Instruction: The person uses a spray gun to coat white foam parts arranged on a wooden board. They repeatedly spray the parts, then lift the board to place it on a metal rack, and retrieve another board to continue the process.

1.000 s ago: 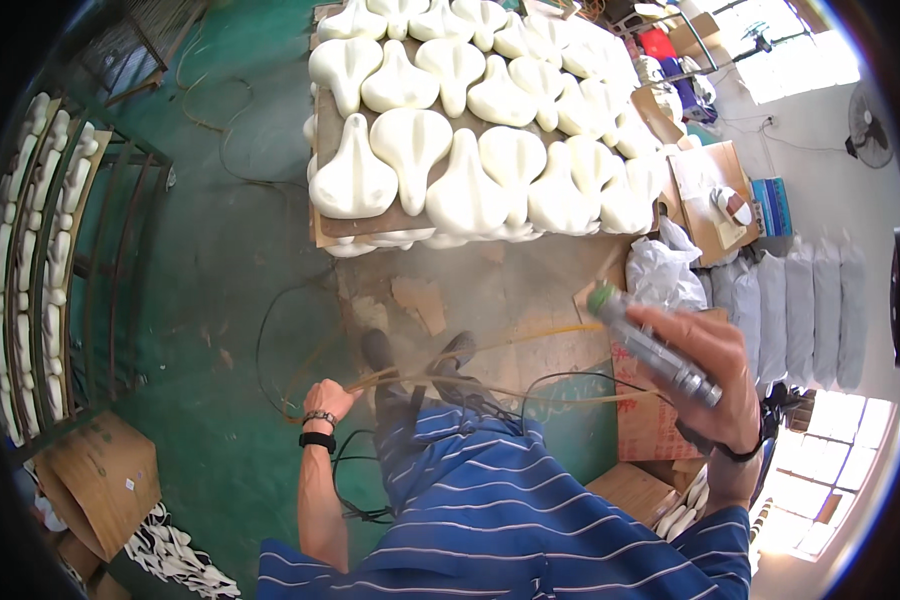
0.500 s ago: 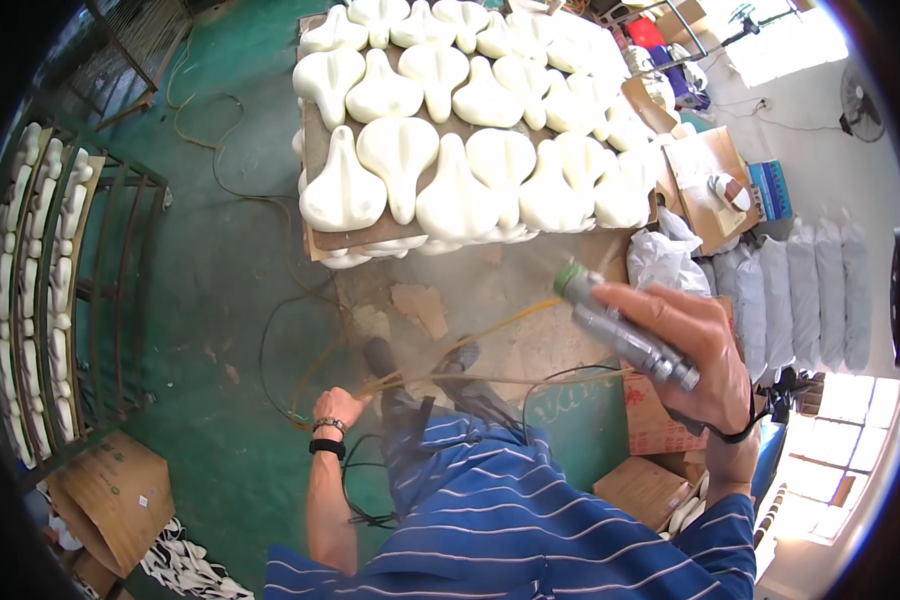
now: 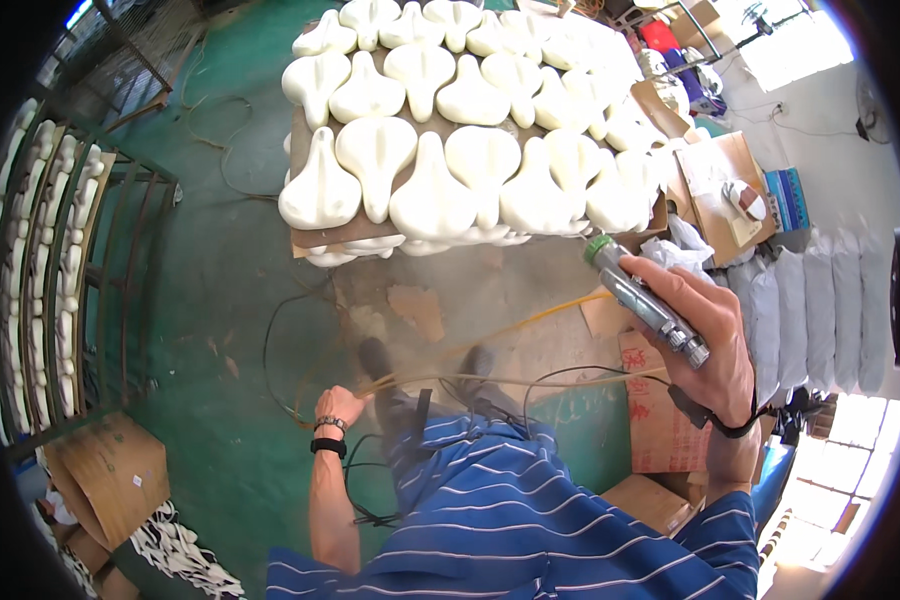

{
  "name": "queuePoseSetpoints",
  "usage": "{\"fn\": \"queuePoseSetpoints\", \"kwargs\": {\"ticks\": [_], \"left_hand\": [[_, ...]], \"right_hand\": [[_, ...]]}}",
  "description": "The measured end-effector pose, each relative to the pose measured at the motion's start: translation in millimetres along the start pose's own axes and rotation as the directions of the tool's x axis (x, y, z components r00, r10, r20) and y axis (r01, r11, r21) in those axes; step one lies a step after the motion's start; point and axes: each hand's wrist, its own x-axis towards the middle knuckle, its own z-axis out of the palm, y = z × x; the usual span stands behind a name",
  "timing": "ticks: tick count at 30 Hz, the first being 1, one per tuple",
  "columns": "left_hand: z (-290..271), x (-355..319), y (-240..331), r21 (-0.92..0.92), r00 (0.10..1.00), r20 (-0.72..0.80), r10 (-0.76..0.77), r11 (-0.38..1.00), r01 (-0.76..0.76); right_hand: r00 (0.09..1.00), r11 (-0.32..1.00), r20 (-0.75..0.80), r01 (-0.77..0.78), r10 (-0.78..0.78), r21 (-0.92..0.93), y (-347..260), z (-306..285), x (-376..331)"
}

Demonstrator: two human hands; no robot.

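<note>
— What's carrying those white saddle shapes (image 3: 450, 150)?
— A brown board (image 3: 320, 235) is holding them in rows, sitting over the green floor (image 3: 210, 300), where cables (image 3: 280, 350) are trailing.

Glossy metal spray gun (image 3: 647, 300); matt foam saddles (image 3: 430, 190).

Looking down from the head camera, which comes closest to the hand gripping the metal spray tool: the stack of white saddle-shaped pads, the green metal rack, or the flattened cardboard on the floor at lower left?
From the right hand:
1. White saddle-shaped pads, just ahead.
2. Flattened cardboard, lower left.
3. Green metal rack, far left; nearly as far as the cardboard.
</note>
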Motion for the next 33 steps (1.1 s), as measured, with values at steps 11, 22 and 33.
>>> {"fn": "queuePoseSetpoints", "kwargs": {"ticks": [11,22,33], "left_hand": [[131,-66,84,-0.017,0.994,-0.106,0.014,1.0,-0.016],[148,-63,100,0.123,0.99,-0.097,0.098,0.989,-0.086],[140,-17,135,0.153,0.975,-0.059,0.213,0.967,-0.202]], "right_hand": [[0.971,0.981,0.148,0.176,-0.187,0.08,113,-45,-46],[0.948,0.951,0.18,0.225,-0.264,0.211,126,-58,-70],[0.995,0.989,0.063,0.073,-0.082,0.126,125,-70,-95]]}}
